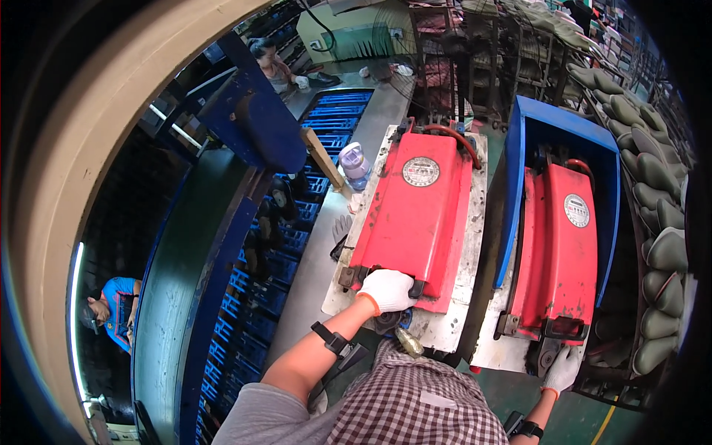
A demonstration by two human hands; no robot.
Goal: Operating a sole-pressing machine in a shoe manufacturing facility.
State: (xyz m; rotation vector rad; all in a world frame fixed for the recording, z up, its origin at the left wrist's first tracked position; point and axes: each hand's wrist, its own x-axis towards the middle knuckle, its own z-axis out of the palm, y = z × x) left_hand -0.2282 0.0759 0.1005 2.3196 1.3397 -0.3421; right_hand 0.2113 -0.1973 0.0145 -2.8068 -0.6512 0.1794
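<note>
Two red machine covers stand side by side in front of me, each with a round pale label on top. My left hand [387, 291], in a white glove with an orange cuff, is closed round the front handle of the left red cover [415, 200]; the handle is mostly hidden under it. Below this hand sits a dark rounded part [387, 322]. My right hand [564, 368], also gloved, is closed at the front edge of the right machine, just below the black handle [567, 327] of the right red cover [567, 256]. Beside its fingers is a dark part with a round end [547, 357]; what they hold is hidden.
A blue metal hood [564, 122] surrounds the right cover. Left of the machines run a metal table [297, 311] and a blue slatted conveyor [334, 119]. A plastic jug [354, 165] and grey glove [341, 228] lie there. Racked shoe parts [656, 193] line the right. Two people sit beyond.
</note>
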